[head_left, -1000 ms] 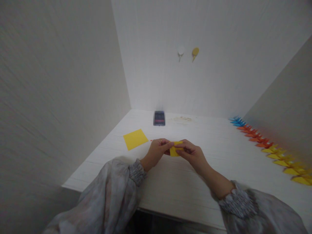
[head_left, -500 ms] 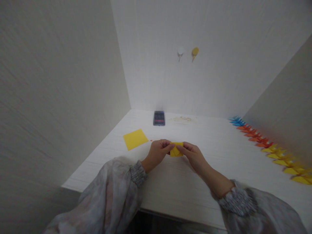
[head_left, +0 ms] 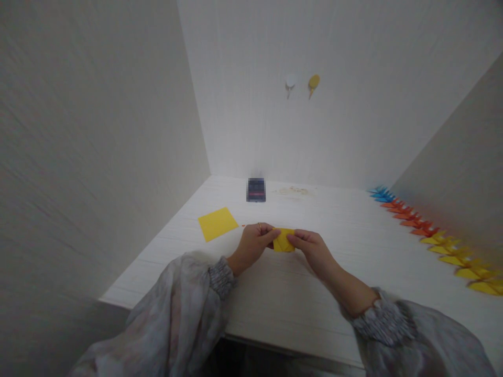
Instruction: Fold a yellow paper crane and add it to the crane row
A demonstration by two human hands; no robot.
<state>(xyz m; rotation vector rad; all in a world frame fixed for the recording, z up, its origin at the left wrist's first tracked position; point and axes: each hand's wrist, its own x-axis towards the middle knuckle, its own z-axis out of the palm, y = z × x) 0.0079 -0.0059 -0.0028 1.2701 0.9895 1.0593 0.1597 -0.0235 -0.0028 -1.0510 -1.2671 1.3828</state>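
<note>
A small folded yellow paper is held just above the white table, between both hands. My left hand pinches its left edge with thumb and fingers closed; a ring shows on one finger. My right hand pinches its right side, fingers curled round it. A flat yellow paper square lies on the table to the left of my left hand.
A row of folded paper pieces runs along the right wall: blue at the far end, then orange, then yellow. A small dark box stands at the back. Two round hooks are on the back wall.
My right hand has shifted its fingers along the folded yellow paper, and the paper now looks flatter and wider. The hands stay in the same place.
</note>
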